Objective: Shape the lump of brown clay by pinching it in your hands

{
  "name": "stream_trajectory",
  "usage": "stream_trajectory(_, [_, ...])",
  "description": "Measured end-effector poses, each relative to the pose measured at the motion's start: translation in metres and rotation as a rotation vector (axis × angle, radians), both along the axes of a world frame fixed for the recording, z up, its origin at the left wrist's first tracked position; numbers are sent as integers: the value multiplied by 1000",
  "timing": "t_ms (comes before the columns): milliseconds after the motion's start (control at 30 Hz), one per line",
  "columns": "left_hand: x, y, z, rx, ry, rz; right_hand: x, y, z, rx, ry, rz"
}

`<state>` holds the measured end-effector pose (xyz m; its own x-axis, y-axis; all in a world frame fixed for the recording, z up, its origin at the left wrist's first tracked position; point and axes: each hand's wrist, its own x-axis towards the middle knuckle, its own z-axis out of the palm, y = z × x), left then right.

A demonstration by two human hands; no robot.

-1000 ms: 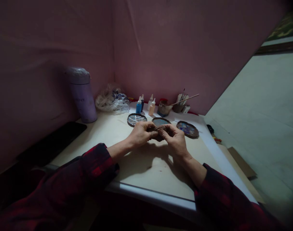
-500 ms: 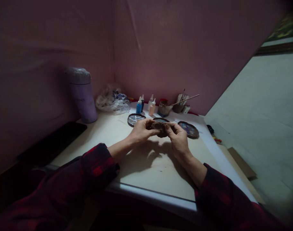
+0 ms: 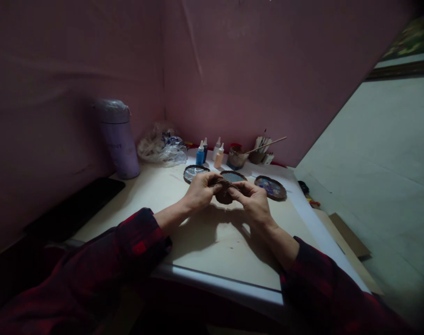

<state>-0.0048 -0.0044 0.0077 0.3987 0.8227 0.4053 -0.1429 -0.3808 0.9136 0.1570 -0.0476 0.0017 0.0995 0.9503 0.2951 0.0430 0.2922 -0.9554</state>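
Above the pale tabletop I hold a lump of brown clay (image 3: pixel 224 193) between both hands. My left hand (image 3: pixel 201 190) pinches its left side with thumb and fingers. On the other side, my right hand (image 3: pixel 253 200) grips it, thumb pressed against the near face. Just behind the hands lie three brown-rimmed round pieces: one with white lines on blue (image 3: pixel 191 173), one with a plain grey-blue middle (image 3: pixel 234 176), and one with purple and blue patches (image 3: pixel 270 187). My left fingers partly cover the first, and the middle one is partly hidden too.
Small nozzle bottles, among them a blue one (image 3: pixel 200 154) and a peach one (image 3: pixel 218 157), stand at the back beside a murky jar (image 3: pixel 237 159) with a brush across it. A purple tumbler (image 3: pixel 121 146), a crumpled plastic bag (image 3: pixel 163 148) and a dark flat object (image 3: pixel 76 207) are leftward.
The clay has turned in my hands: its hollowed ring shape faced me before, and now it looks bunched with a rounded part hanging down. My right hand has shifted slightly left.
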Motion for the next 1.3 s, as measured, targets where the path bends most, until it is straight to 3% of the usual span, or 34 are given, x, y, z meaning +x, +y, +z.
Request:
stream_trajectory(267, [3,0,3,-134,-109,56,-1,3,-6,61,80,-104])
stream_trajectory(433, [3,-2,3,-232,-121,-118,-2,3,-7,48,100,-75])
stream_trajectory(667, [3,1,-3,-227,-93,-91,0,2,-6,-50,-49,-123])
stream_trajectory(867, [4,-2,-2,-249,-63,-48,-4,-4,2,18,-201,-87])
stream_trajectory(1000, [4,-2,-3,-298,-58,-86,-5,-6,3,21,-190,-77])
stream_trajectory(1200, [5,-1,-4,-206,-94,-24,-4,-3,0,33,-114,-106])
stream_trajectory(1300, [3,-2,-2,-230,-110,-69,-3,-1,-1,36,-59,-139])
